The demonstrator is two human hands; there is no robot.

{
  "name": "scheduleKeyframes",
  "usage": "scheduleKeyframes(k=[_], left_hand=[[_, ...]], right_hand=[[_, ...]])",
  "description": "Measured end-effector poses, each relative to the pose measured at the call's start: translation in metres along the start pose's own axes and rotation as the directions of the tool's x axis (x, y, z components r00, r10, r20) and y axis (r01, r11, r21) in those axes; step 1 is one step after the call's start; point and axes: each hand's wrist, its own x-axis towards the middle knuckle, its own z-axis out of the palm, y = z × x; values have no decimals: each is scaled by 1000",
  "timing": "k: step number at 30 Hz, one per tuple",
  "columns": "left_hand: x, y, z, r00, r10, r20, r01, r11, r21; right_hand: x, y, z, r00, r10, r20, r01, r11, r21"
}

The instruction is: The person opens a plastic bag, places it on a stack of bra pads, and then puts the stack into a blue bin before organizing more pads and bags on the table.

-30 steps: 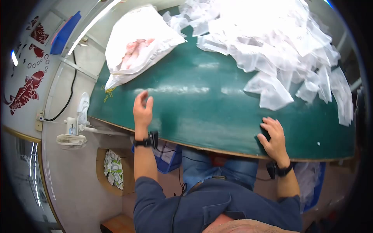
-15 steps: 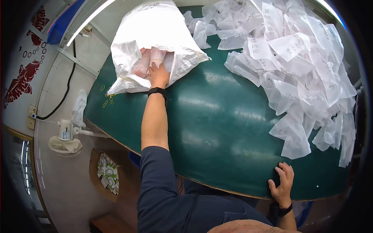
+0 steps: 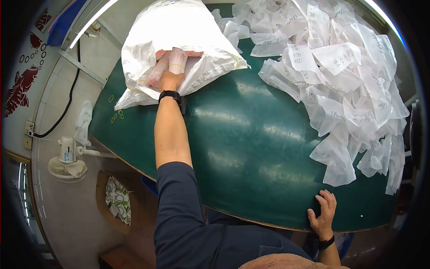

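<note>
Since half a second ago, my left hand (image 3: 170,80) went deeper into the white sack (image 3: 179,31) at the desk's (image 3: 251,148) far left, onto the pink bundles (image 3: 178,60). Can't tell if it's gripping one, and nothing's out yet. Right hand (image 3: 323,215) rests open on the near edge. Printed plastic bags (image 3: 340,76) are heaped on the right, not in the way.

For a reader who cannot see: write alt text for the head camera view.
Seen from above, a person's left hand reaches into an open white sack of pale pink items at the far side of a green table. Their right hand rests on the table's near edge, and a heap of printed white bags covers the right side.
</note>
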Motion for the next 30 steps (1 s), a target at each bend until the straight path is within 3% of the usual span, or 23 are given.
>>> scheduleKeyframes(k=[3, 7, 10, 11, 13, 14, 15, 17, 21, 24, 25, 26, 27, 28, 29, 30], left_hand=[[-22, -20, -21, 998, 70, -6, -70, 997, 45], [-76, -37, -73, 969, 200, -143, -187, 977, 99], [-116, -63, -98, 873, 358, -332, -354, 932, 75], [-135, -72, -101, 872, 361, -330, -355, 931, 80], [-180, -91, -103, 829, 423, -366, -470, 881, -48], [-202, -100, -98, 852, 429, -299, -506, 821, -263], [-224, -107, -91, 867, 441, -232, -497, 726, -476], [-276, -109, -79, 883, 454, -115, -388, 570, -724], [-365, -92, -60, 860, 510, -17, -273, 431, -860], [-408, -76, -49, 782, 623, 19, -242, 331, -912], [-421, -69, -48, 748, 661, 65, -201, 319, -926], [-432, -63, -48, 714, 692, 110, -158, 312, -937], [-442, -60, -51, 720, 686, 105, -159, 310, -937], [-452, -57, -54, 657, 735, 166, -105, 307, -946], [-458, -54, -55, 587, 779, 219, -51, 306, -951], [-462, -52, -51, 595, 774, 215, -52, 305, -951]], right_hand=[[-4, -2, 0, 1000, -5, -1, 5, 1000, 7], [-5, 0, 0, 999, -31, -20, 31, 999, 11], [-11, 0, -2, 998, -46, -37, 47, 999, 10], [-11, 1, -2, 997, -58, -56, 59, 998, 8], [-12, -1, 0, 992, -79, -94, 79, 997, 2], [-15, -2, 2, 994, -66, -90, 67, 998, 3], [-15, -2, 2, 993, -72, -98, 74, 997, 12], [-14, -1, 2, 992, -74, -102, 75, 997, 9], [-16, 6, 7, 989, -76, -125, 78, 997, 14], [-7, 17, 18, 997, 38, -73, -17, 962, 273], [-3, 10, 21, 996, 34, -83, -11, 964, 267], [7, -12, 27, 996, 87, -26, -51, 771, 634], [15, -35, 32, 992, 109, 57, -100, 443, 891], [23, -50, 37, 994, 97, 58, -95, 444, 891], [32, -65, 40, 999, 43, 19, -31, 304, 952], [40, -77, 43, 1000, -2, -23, 23, 152, 988]])
